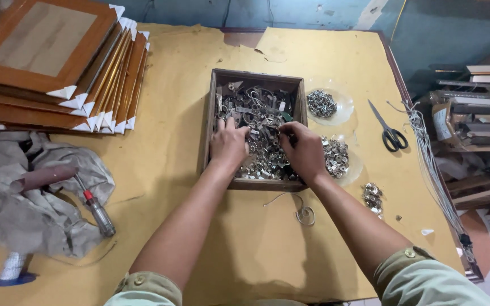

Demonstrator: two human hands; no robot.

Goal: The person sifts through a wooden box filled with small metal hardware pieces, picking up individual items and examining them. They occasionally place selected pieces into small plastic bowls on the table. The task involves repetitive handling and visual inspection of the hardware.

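Note:
A shallow wooden box (206, 127) sits mid-table, filled with several small metal hangers and clips (256, 107). My left hand (229, 144) rests palm down inside the box on the metal pieces, fingers spread. Beside it, my right hand (303, 150) reaches into the box from the right, its fingertips pinched among the pieces near the middle; whether it holds one I cannot tell. Both forearms come up from the bottom edge in pale green sleeves.
Two clear plastic dishes (341, 102) (352, 164) with metal clips lie right of the box, a small clip pile (373, 197) beyond. Black scissors (391, 135), stacked picture frames (58, 62), a screwdriver (98, 211) on crumpled paper (24, 192), a wire loop (304, 214).

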